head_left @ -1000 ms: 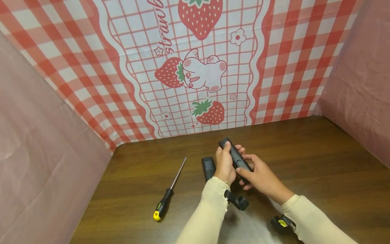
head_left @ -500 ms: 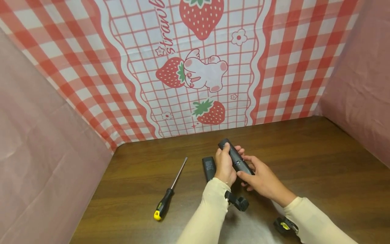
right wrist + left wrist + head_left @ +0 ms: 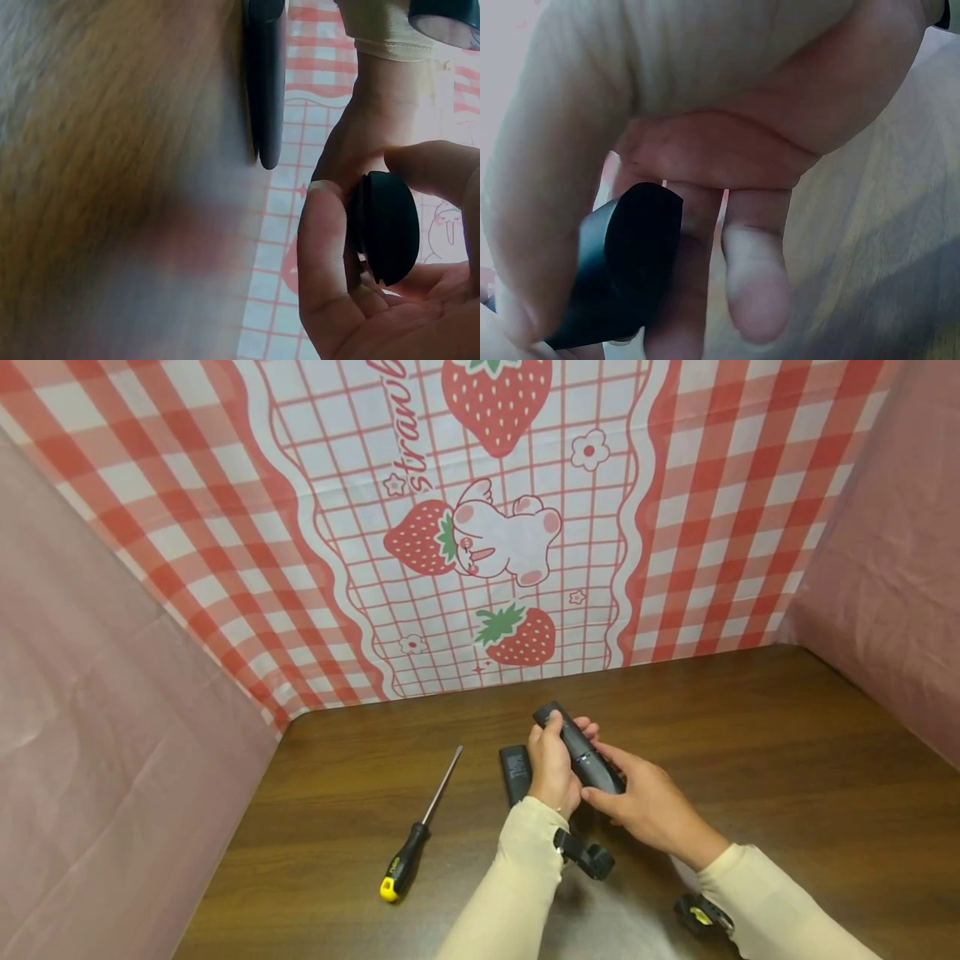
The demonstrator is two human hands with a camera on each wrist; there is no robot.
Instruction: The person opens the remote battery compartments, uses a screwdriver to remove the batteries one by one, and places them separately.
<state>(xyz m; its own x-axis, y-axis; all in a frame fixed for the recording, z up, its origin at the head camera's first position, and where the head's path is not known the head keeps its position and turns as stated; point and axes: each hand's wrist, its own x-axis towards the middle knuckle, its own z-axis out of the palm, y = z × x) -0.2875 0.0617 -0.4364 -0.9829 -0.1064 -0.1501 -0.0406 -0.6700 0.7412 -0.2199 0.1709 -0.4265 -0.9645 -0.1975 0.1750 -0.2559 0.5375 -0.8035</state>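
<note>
A long black device [image 3: 576,745], shaped like a remote control, is held over the table by both hands. A seam with small light specks crosses it. My left hand [image 3: 552,767] grips the upper part, thumb on top and fingers beneath. At the lower end, my right hand [image 3: 652,802] pinches it between thumb and fingers. In the right wrist view the device's rounded end [image 3: 390,229] sits between the right thumb and fingers; in the left wrist view its other end [image 3: 641,255] lies against the left fingers.
A flat black piece [image 3: 516,774] with pale printing lies just left of the left hand. Farther left is a screwdriver [image 3: 410,847] with a black and yellow handle. A strawberry-print cloth [image 3: 517,552] hangs behind the wooden table [image 3: 322,827].
The right thumb has slid slightly toward the device's lower end, and the fingers under it have drawn out of sight. The left hand has barely moved. The screwdriver and flat piece stay put.
</note>
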